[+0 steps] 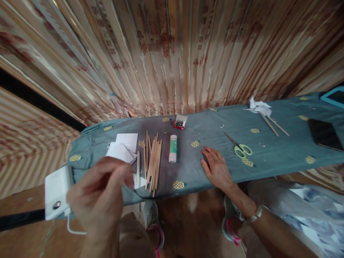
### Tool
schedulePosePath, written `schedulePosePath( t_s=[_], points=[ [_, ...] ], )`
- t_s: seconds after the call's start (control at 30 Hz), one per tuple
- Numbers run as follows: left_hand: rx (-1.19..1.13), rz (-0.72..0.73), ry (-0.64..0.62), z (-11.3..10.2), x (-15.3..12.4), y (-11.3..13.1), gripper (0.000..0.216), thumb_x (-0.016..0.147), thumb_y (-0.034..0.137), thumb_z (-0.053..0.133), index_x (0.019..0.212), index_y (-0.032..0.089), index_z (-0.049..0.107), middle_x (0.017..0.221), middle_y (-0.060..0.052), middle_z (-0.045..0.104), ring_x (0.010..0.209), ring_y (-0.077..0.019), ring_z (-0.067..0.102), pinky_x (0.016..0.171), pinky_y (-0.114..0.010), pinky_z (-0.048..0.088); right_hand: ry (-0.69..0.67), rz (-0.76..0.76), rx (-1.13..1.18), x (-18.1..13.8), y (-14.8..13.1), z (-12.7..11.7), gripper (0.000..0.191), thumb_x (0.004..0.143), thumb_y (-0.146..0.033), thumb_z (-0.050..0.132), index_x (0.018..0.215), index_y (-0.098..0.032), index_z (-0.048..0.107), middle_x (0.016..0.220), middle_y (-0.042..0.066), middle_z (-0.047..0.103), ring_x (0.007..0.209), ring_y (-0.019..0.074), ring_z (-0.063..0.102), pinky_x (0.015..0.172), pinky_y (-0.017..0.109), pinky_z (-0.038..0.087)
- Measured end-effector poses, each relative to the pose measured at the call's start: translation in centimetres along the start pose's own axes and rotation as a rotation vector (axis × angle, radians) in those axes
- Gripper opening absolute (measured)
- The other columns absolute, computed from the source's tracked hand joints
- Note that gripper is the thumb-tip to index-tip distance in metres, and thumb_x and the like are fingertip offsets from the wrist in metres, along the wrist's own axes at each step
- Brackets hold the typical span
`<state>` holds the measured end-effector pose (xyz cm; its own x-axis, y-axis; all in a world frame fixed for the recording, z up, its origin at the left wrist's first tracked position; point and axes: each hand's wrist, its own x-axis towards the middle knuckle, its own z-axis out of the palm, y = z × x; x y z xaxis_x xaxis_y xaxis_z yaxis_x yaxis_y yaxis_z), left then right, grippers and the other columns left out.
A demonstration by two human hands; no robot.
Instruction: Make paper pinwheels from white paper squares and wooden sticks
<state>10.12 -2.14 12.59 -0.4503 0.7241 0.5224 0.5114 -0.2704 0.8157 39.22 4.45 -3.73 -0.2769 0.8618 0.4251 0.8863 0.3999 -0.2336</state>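
Observation:
My left hand (pixel 100 193) is raised close to the camera over the left front of the cloth. Its fingers are curled in a pinch, and I cannot make out anything between them. Palm down on the green cloth, my right hand (pixel 216 168) lies with its fingers stretched out. Between the hands are a bundle of thin wooden sticks (pixel 154 161) and a glue stick (pixel 173 148). White paper squares (pixel 127 141) and a pale pencil-like stick (pixel 138 168) lie just beyond my left hand. Scissors with yellow-green handles (pixel 240 148) rest to the right of my right hand.
A small open red box (pixel 180 122) of pins or tacks stands at the back. White paper pinwheels (pixel 259 107) on sticks lie back right. A dark phone (pixel 325 134) and a blue-edged device (pixel 334 96) are far right. A white box with a cable (pixel 57 191) hangs at the left edge.

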Motion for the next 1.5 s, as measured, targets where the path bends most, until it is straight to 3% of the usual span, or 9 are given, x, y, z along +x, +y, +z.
schedulePosePath(
  t_s=[0.07,0.13,0.23,0.3,0.37,0.53,0.8,1.27,1.5],
  points=[
    [-0.050,-0.083,0.058,0.2,1.9,-3.3,0.019,0.076,0.031,0.072,0.061,0.021,0.064,0.051,0.005,0.056,0.047,-0.0107,0.047,0.048,-0.025,0.039,-0.002,0.001,0.004,0.0,0.0,0.0,0.038,0.100,-0.031,0.044,0.124,-0.009,0.062,0.131,0.019,0.064,0.123,0.0322,0.053,0.098,0.048,0.048],
    [0.100,-0.197,0.087,0.1,3.2,-7.3,0.027,0.070,0.039,0.071,0.053,0.020,0.061,0.049,0.003,0.057,0.047,-0.0121,0.049,0.051,-0.028,0.043,-0.003,0.004,0.008,0.0,0.0,-0.1,0.038,0.100,-0.031,0.043,0.125,-0.010,0.062,0.131,0.019,0.064,0.122,0.0323,0.054,0.098,0.049,0.048],
    [0.325,-0.202,-0.009,-0.7,3.5,-12.3,0.024,0.068,0.045,0.071,0.065,0.021,0.070,0.072,-0.004,0.072,0.075,-0.0210,0.066,0.077,-0.036,0.053,0.001,0.000,0.012,0.1,0.0,-0.2,0.038,0.099,-0.031,0.043,0.124,-0.009,0.062,0.131,0.020,0.064,0.121,0.0326,0.054,0.098,0.049,0.048],
    [0.430,-0.103,-0.121,-1.2,3.0,-14.2,0.026,0.067,0.045,0.075,0.079,0.022,0.075,0.094,-0.007,0.076,0.100,-0.0267,0.067,0.096,-0.043,0.050,0.002,-0.009,0.009,0.1,0.0,-0.3,0.038,0.099,-0.030,0.044,0.123,-0.008,0.062,0.131,0.020,0.064,0.121,0.0328,0.054,0.098,0.049,0.048],
    [0.488,-0.060,-0.206,-1.5,2.4,-15.3,0.029,0.065,0.042,0.079,0.086,0.022,0.075,0.104,-0.009,0.076,0.107,-0.0284,0.066,0.103,-0.046,0.048,0.006,-0.013,0.001,0.2,-0.1,-0.4,0.037,0.099,-0.030,0.044,0.122,-0.007,0.063,0.130,0.020,0.064,0.120,0.0327,0.055,0.099,0.048,0.048],
    [0.571,-0.131,-0.310,-1.8,1.8,-16.2,0.032,0.065,0.033,0.080,0.094,0.020,0.075,0.119,-0.011,0.072,0.111,-0.0297,0.066,0.102,-0.046,0.050,0.014,-0.025,-0.005,0.2,-0.1,-0.5,0.037,0.099,-0.029,0.046,0.122,-0.006,0.063,0.129,0.020,0.065,0.119,0.0327,0.055,0.100,0.047,0.048],
    [0.585,-0.191,-0.335,-2.1,2.0,-15.8,0.027,0.069,0.033,0.076,0.093,0.021,0.075,0.116,-0.007,0.074,0.106,-0.0257,0.069,0.098,-0.040,0.052,-0.006,-0.010,0.009,0.2,-0.1,-0.6,0.037,0.099,-0.030,0.045,0.122,-0.007,0.063,0.130,0.021,0.064,0.120,0.0331,0.055,0.100,0.049,0.048],
    [0.545,-0.217,-0.325,-1.7,2.2,-15.0,0.018,0.075,0.030,0.062,0.080,0.021,0.076,0.100,-0.007,0.079,0.099,-0.0256,0.072,0.093,-0.036,0.054,-0.039,0.027,0.052,0.1,0.0,-0.6,0.039,0.098,-0.031,0.044,0.126,-0.010,0.062,0.133,0.021,0.062,0.124,0.0332,0.052,0.102,0.051,0.045],
    [0.705,-0.274,-0.207,-1.5,2.1,-14.8,0.017,0.075,0.028,0.061,0.079,0.018,0.074,0.092,-0.010,0.078,0.082,-0.0283,0.073,0.079,-0.036,0.053,-0.034,0.028,0.044,0.1,0.0,-0.6,0.039,0.098,-0.032,0.044,0.125,-0.010,0.061,0.133,0.020,0.062,0.124,0.0334,0.052,0.101,0.050,0.046]
  ],
)
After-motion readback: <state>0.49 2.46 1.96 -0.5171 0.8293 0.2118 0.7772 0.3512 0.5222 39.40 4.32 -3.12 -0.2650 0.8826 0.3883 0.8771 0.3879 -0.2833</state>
